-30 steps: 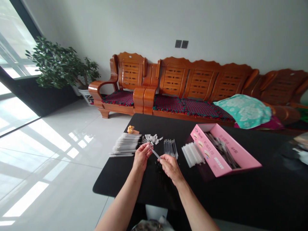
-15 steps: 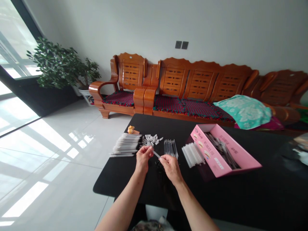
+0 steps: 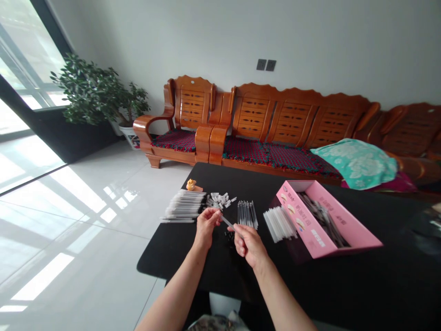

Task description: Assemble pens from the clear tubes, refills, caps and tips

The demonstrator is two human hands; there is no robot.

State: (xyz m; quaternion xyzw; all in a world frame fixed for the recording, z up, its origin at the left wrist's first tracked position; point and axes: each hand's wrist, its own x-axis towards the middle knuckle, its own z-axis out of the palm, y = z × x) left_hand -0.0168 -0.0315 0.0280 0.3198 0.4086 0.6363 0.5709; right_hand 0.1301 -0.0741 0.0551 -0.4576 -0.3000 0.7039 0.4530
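Your fingers (image 3: 216,215) of both hands are closed and pinch one thin clear tube (image 3: 227,222). Your left hand (image 3: 206,227) has one end, your right hand (image 3: 249,246) has the other end, and the tube lies between them, tilted down to the right. It looks like a pen refill, but from this view I cannot be sure. Just under your right fingers lie small black pieces (image 3: 228,236) on the black table (image 3: 310,276). Behind your left hand is a bundle of long tubes (image 3: 182,207), with small white caps (image 3: 220,200) beside it. To the right of your hands are clear refills (image 3: 247,214), then white tubes (image 3: 279,224), then an open pink box (image 3: 305,216) holding dark pens (image 3: 322,220). Farther away stand a small orange figure (image 3: 191,185) and a wooden sofa (image 3: 272,115).
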